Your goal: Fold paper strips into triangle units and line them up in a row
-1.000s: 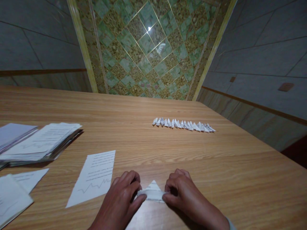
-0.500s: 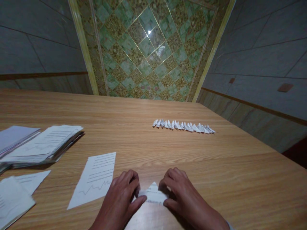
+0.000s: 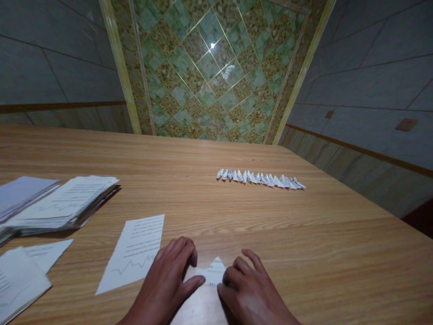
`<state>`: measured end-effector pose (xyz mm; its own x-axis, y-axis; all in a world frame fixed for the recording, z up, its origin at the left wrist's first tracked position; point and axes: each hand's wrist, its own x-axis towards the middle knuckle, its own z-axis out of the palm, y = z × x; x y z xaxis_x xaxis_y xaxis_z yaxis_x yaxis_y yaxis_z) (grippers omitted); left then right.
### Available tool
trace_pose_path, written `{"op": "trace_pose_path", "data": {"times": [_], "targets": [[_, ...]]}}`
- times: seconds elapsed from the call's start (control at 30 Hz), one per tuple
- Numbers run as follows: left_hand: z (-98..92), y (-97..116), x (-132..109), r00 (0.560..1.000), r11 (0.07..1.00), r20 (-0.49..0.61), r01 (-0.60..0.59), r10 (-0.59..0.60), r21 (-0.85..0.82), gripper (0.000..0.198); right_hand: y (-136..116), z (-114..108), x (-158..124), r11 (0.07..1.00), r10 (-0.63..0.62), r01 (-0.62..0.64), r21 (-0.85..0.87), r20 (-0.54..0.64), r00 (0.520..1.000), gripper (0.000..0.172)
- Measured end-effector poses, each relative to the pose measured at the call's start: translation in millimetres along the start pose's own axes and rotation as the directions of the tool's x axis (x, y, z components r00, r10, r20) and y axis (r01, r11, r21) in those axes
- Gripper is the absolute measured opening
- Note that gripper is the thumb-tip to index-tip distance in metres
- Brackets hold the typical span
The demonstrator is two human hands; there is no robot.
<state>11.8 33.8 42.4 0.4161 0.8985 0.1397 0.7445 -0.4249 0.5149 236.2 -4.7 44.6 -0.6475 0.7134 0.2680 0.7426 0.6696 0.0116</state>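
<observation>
A small piece of folded white paper [image 3: 214, 273], with a pointed top and lines of print, lies on the table between my hands. My left hand [image 3: 171, 273] is at its left end, thumb apart from the curved fingers and the thumb tip at the paper's edge. On the other side, my right hand [image 3: 248, 284] has thumb and index finger closed on the paper's right end, which they hide. Its outer fingers are raised. To the left of my left hand lies a flat printed sheet [image 3: 135, 248] with a zigzag line.
A row of several small folded paper pieces [image 3: 260, 178] stands farther back on the wooden table [image 3: 189, 194]. At the left are a stack of printed papers [image 3: 64, 203] and some loose sheets [image 3: 23, 280]. A tiled wall [image 3: 216, 90] rises behind the table.
My right hand has moved left and down over the folded paper's right end, its outer fingers now more spread. My left hand has opened slightly at the left end.
</observation>
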Motion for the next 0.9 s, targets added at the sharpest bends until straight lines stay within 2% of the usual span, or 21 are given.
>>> {"op": "trace_pose_path", "data": {"times": [0.07, 0.13, 0.17, 0.23, 0.3, 0.4, 0.5, 0.67, 0.9], "targets": [[0.4, -5, 0, 1.000, 1.000, -0.001, -0.019, 0.019, 0.016, 0.027, 4, -3, -3, 1.000, 0.023, -0.023, 0.009, 0.027, 0.999, 0.017], [2.7, -8, 0, 0.992, 0.992, -0.033, -0.117, 0.119, 0.054, 0.027, 6, -5, -5, 0.999, 0.048, -0.049, 0.015, 0.052, 0.997, 0.017], [4.2, -9, 0, 0.976, 0.975, -0.061, -0.201, 0.207, 0.096, 0.028, 7, -6, -5, 0.998, 0.061, -0.062, 0.016, 0.064, 0.996, 0.017], [7.2, -7, -2, 0.914, 0.905, -0.079, -0.377, 0.398, 0.197, 0.032, 9, -6, -5, 0.996, 0.086, -0.088, 0.019, 0.087, 0.992, 0.016], [9.4, -3, -3, 0.861, 0.837, -0.035, -0.483, 0.507, 0.256, 0.030, 10, -6, -4, 0.994, 0.098, -0.102, 0.033, 0.111, 0.989, 0.017], [11.1, 3, -3, 0.857, 0.828, 0.014, -0.503, 0.516, 0.250, 0.024, 10, -7, 0, 0.988, 0.130, -0.139, 0.068, 0.119, 0.984, 0.017], [12.2, 5, 0, 0.839, 0.817, -0.039, -0.517, 0.543, 0.254, 0.008, 7, -13, 6, 0.974, 0.176, -0.191, 0.123, 0.121, 0.977, 0.011], [14.5, 5, 4, 0.807, 0.795, -0.079, -0.551, 0.585, 0.255, 0.022, -3, -20, 14, 0.964, 0.199, -0.220, 0.151, 0.143, 0.969, 0.014], [17.5, 0, 5, 0.838, 0.826, -0.089, -0.503, 0.538, 0.253, 0.018, -3, -5, 16, 0.980, 0.189, -0.190, 0.067, 0.008, 0.982, 0.011]]}}
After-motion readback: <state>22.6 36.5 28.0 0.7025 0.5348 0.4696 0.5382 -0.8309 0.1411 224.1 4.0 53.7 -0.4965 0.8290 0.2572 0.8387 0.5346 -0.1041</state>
